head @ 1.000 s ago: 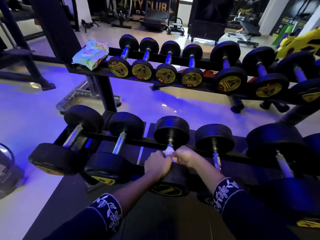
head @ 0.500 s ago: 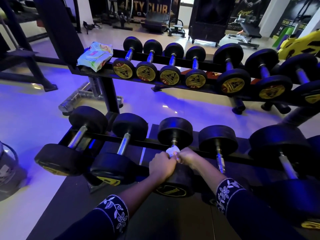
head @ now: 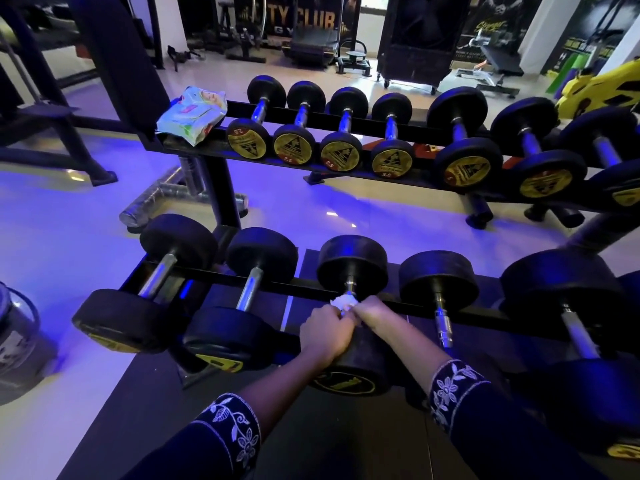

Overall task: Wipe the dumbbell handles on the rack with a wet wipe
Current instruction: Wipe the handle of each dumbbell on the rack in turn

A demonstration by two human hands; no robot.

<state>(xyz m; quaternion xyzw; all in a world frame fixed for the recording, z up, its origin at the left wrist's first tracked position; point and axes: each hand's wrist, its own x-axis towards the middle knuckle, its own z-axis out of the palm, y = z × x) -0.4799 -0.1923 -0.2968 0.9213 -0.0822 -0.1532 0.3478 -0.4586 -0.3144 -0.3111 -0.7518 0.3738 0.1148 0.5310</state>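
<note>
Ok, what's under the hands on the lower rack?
A white wipe bunched round a dumbbell handle. The left hand and right hand cover most of both.

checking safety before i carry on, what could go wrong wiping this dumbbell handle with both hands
1. The left hand and right hand both grip the wet wipe round the handle, right beside the rack rail. If the dumbbell rolls, knuckles could get pinched.
2. The wipe is bunched small, so parts of the handle under the palms may be missed.
3. A damp handle may be slippery to grip afterwards.
</note>
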